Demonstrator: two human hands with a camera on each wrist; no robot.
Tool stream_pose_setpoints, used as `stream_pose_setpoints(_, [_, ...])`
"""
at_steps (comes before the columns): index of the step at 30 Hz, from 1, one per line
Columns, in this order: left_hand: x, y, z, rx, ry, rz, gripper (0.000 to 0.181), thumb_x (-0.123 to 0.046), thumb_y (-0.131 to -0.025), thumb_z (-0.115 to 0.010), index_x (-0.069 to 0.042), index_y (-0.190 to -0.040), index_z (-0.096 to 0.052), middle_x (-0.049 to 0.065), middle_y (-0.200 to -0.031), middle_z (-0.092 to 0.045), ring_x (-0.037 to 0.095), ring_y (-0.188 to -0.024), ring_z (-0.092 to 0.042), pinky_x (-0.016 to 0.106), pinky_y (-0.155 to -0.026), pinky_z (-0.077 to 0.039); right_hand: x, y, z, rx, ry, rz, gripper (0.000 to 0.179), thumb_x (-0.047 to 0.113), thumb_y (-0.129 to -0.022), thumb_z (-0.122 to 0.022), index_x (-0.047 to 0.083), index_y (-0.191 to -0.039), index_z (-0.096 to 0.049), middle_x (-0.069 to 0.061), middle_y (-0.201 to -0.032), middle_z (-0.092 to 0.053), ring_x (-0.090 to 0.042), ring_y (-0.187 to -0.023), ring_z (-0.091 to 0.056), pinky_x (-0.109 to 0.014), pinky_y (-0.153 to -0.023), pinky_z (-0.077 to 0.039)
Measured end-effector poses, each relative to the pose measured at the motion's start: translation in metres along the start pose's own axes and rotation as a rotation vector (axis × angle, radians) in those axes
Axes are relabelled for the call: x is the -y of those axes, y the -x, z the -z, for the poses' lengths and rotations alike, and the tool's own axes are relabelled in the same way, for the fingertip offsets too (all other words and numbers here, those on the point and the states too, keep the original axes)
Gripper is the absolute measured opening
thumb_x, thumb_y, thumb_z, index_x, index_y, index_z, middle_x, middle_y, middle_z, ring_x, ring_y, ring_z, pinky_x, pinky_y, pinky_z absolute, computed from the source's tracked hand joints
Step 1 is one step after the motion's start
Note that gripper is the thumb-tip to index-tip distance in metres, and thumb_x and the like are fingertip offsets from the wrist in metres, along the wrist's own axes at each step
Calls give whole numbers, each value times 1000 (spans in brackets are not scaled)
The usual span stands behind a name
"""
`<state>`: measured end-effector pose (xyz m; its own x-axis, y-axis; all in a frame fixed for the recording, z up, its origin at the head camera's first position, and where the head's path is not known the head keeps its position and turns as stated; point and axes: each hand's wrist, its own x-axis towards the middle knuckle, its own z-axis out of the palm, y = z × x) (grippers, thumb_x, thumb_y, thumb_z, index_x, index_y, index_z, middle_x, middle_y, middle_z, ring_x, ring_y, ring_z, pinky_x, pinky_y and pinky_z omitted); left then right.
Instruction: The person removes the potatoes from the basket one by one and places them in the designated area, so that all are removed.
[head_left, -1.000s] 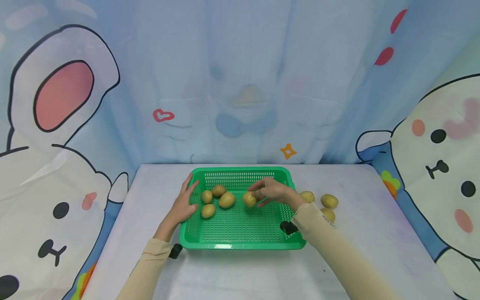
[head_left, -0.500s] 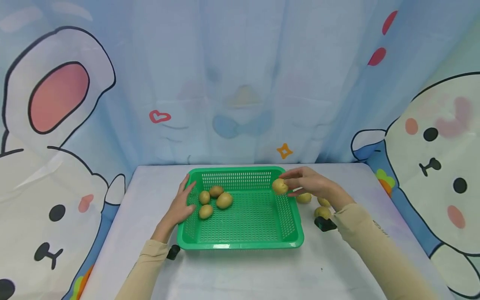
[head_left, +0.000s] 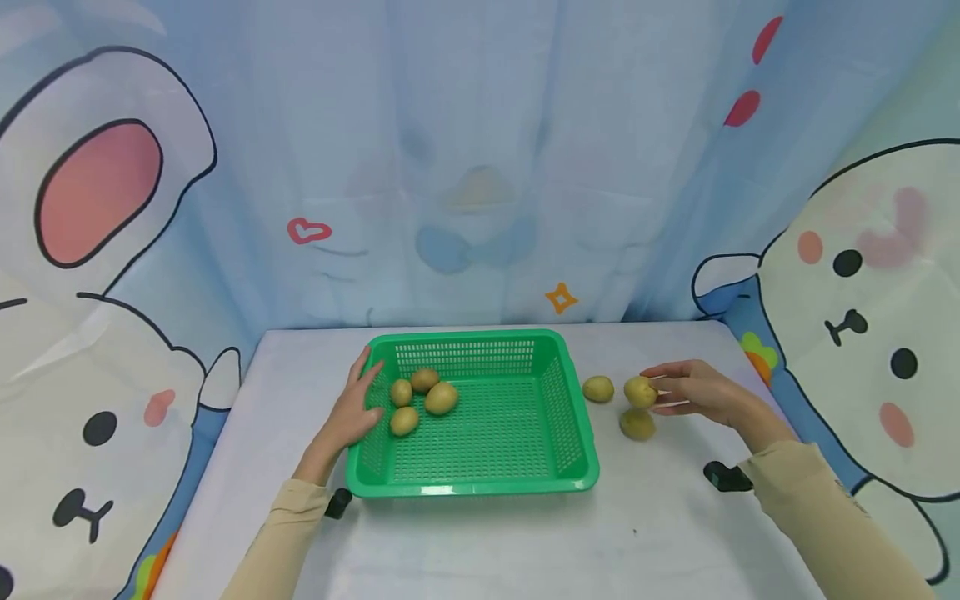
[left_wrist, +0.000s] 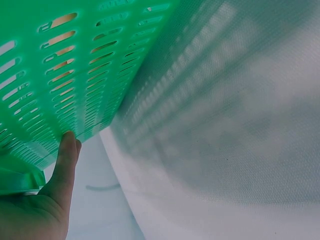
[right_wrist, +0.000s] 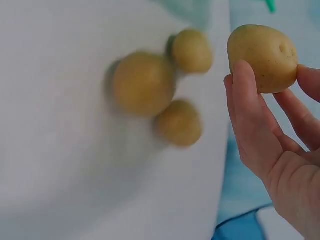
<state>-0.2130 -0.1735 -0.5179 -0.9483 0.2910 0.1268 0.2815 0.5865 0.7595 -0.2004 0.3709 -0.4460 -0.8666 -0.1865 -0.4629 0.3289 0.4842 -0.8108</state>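
My right hand pinches a potato between thumb and fingertips, held up over the right of the table. Below it are loose potatoes: one beside the basket, another just in front of the held one. A third potato shows in the right wrist view; in the head view the held one hides it. My left hand grips the left rim of a green plastic basket, fingers spread, with fingers along its outer wall in the left wrist view.
Several potatoes lie in the left part of the basket. The white-covered table ends at the back against a blue printed curtain. Cartoon-printed cloth hangs on both sides. Black wrist cameras sit at both wrists.
My right hand has carried the potato out of the basket, over its right rim, to above the loose potatoes. The left hand stays on the basket's left rim.
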Motion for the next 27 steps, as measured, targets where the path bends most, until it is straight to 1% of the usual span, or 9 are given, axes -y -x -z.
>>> stream_pose_setpoints(7, [1, 0, 3, -7, -4, -6, 83, -1, -72, -51, 2, -153, -30, 12, -165, 0, 40, -148, -10, 64, -105, -30, -38, 9, 21, -35, -34, -51, 56, 21, -102, -51, -16, -141, -37, -27, -129, -52, -38, -109, -60, -45, -90, -53])
stream_pose_setpoints(11, [1, 0, 2, -15, -7, -19, 82, -1, -72, -51, 4, -152, -31, 15, -165, -1, 42, -148, -12, 64, -105, -31, -59, 10, 29, -59, -40, -99, 55, 22, -102, -52, -16, -140, -39, -26, -129, -52, -33, -105, -62, -41, -88, -54])
stream_pose_setpoints(14, [1, 0, 1, -16, -4, -27, 82, 0, -72, -51, 5, -151, -31, 16, -164, -1, 43, -147, -12, 64, -104, -32, -74, 8, 32, -84, -60, -144, 56, 24, -101, -54, -15, -140, -40, -24, -128, -54, -28, -100, -62, -38, -86, -55])
stream_pose_setpoints(16, [1, 0, 1, -15, 2, -29, 82, 0, -72, -51, 5, -151, -31, 16, -164, -1, 43, -147, -12, 64, -104, -31, -82, 6, 33, -96, -83, -165, 56, 23, -101, -55, -15, -139, -40, -23, -126, -54, -27, -98, -61, -37, -85, -55])
stream_pose_setpoints(19, [2, 0, 0, -17, 0, -33, 82, 0, -72, -51, 6, -151, -31, 17, -164, -2, 43, -147, -12, 65, -104, -31, -91, 4, 32, -114, -118, -192, 55, 21, -100, -56, -16, -138, -41, -22, -122, -56, -26, -95, -61, -36, -84, -56])
stream_pose_setpoints(22, [3, 0, -1, -21, -6, -36, 82, -1, -71, -51, 6, -151, -31, 17, -164, -2, 44, -147, -12, 65, -104, -31, -95, 4, 29, -127, -153, -211, 52, 19, -100, -56, -16, -136, -41, -19, -118, -57, -25, -92, -62, -36, -83, -56])
stream_pose_setpoints(27, [2, -1, 0, -19, 0, -33, 83, -1, -71, -50, 6, -151, -31, 16, -164, -2, 43, -147, -12, 64, -105, -30, -95, 3, 27, -123, -149, -215, 50, 18, -101, -53, -16, -136, -40, -20, -116, -57, -27, -94, -62, -39, -85, -55])
